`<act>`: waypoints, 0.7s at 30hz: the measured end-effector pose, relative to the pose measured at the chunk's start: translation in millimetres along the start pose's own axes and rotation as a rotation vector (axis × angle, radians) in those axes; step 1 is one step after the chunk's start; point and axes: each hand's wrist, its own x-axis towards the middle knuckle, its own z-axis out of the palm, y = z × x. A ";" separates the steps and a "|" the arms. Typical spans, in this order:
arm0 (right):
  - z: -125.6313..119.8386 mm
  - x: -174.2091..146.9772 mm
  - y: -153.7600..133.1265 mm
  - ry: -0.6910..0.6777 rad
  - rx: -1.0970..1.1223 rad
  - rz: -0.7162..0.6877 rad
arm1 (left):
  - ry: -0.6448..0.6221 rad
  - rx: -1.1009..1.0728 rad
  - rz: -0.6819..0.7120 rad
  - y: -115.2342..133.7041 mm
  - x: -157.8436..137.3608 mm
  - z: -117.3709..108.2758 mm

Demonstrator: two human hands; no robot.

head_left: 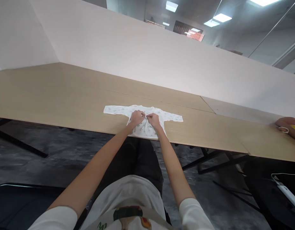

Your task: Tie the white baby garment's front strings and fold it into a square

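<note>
A small white printed baby shirt (138,130) lies flat on the wooden table, its long sleeves spread to either side. Its lower hem is close to the table's front edge. My left hand (137,117) rests on the chest of the shirt, fingers pinched at the middle of its front opening. Just to the right, my right hand (153,119) pinches the other side of that opening. The fingertips of both hands nearly meet. Whatever small fastening or tie may be between them is too small to make out.
The long wooden table (66,95) runs against a white partition wall (138,57). At the far right is another person's hand (287,122) near a white ring-shaped thing. A black chair (25,204) stands at lower left, and a white power strip (289,195) lies on a dark seat at right.
</note>
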 end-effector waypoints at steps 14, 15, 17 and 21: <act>-11.0 -46.4 -21.6 -0.080 -0.032 0.006 | -0.281 -0.171 0.222 -0.3 -22.9 -25.5; -10.8 -47.0 -20.1 -0.064 -0.009 0.020 | -0.275 -0.190 0.233 -0.2 -26.2 -24.9; -11.9 -46.7 -15.6 -0.032 0.057 0.066 | -0.265 -0.204 0.247 0.4 -33.0 -23.3; -16.2 -47.7 -8.6 0.020 0.148 0.170 | -0.206 -0.202 0.263 1.8 -43.9 -19.0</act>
